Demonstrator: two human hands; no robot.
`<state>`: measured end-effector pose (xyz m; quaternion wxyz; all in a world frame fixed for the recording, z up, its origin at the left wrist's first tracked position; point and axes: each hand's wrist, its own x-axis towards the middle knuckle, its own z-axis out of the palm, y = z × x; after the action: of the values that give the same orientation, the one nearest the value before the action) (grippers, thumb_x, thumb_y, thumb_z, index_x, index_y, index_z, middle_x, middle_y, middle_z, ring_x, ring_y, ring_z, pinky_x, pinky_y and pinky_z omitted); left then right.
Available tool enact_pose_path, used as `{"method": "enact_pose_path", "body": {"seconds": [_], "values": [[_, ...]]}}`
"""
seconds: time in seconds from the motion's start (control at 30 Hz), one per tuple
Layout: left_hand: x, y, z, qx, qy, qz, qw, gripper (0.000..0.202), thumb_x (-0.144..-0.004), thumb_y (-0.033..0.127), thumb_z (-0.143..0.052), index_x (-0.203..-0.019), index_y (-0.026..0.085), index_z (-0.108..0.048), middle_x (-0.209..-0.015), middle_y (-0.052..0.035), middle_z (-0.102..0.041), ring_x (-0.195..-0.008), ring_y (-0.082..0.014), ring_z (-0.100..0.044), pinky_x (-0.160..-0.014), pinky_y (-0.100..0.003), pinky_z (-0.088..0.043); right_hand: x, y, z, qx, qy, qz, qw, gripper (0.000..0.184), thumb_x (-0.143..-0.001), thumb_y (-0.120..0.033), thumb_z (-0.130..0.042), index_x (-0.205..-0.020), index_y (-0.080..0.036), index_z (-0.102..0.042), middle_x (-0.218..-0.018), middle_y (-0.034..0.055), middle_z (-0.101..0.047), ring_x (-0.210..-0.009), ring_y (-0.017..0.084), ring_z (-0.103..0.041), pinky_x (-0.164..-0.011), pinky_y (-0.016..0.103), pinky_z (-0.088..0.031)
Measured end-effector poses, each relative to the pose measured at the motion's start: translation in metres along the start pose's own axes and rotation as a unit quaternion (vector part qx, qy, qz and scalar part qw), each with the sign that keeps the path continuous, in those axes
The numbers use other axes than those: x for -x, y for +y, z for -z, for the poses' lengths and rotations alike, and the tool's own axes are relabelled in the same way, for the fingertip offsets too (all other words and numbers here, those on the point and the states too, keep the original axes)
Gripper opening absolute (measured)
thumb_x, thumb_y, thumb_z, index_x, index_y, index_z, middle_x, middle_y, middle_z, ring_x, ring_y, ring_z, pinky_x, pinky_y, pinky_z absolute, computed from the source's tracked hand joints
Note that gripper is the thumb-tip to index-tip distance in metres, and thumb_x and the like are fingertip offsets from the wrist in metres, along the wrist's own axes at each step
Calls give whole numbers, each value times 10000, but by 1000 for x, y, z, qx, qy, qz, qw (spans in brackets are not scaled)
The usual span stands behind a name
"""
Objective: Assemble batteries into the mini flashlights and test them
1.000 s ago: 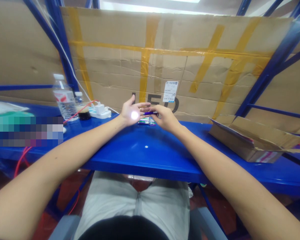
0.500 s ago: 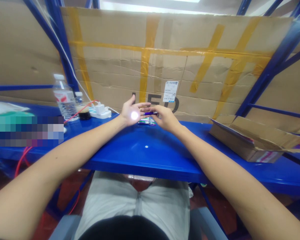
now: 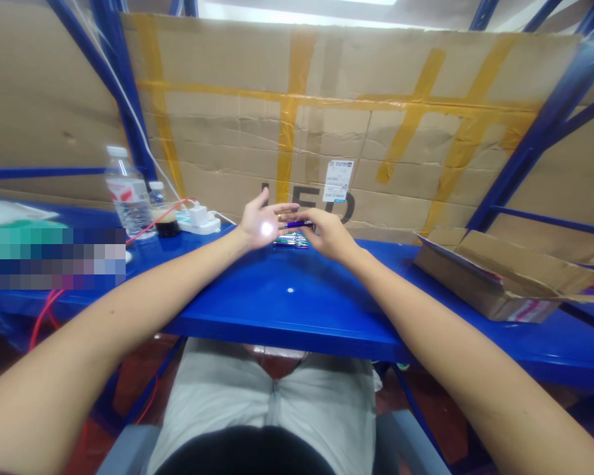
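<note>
My right hand (image 3: 330, 232) grips a slim purple penlight (image 3: 295, 225) between thumb and fingers, its lit end pointing left. A bright white spot from it falls on the palm of my left hand (image 3: 263, 221). That hand is open, palm turned toward the light, with fingers stretched to the right, close to the fingertips of the other hand. Under and just behind the hands, several shiny slim metallic items (image 3: 292, 242), green and purple in part, lie together on the blue table (image 3: 277, 303); the hands partly cover them.
An open cardboard box (image 3: 480, 277) sits at the right. On the left stand a clear water bottle (image 3: 129, 198), a small bottle of dark liquid (image 3: 166, 214) and a white power strip (image 3: 200, 223) with a red cable. A large cardboard sheet (image 3: 228, 145) rises behind the table.
</note>
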<state>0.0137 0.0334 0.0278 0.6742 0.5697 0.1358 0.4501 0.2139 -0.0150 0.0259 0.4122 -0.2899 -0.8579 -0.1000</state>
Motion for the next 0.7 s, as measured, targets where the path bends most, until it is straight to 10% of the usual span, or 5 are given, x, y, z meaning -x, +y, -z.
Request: {"method": "enact_pose_path", "body": {"seconds": [0.7], "values": [[-3,-2,4,34,-7,14,999,785,-895,732,-363,-1188,79,-685,-1048,-211,-744,-1089,-350,-674,-976,-488,-494,-1,1,1,36,-22,9,999,287,-914,-100,-506,-1129,-221,-652,-1154,83,-721,-1100,265,-633,-954,439,-434]]}}
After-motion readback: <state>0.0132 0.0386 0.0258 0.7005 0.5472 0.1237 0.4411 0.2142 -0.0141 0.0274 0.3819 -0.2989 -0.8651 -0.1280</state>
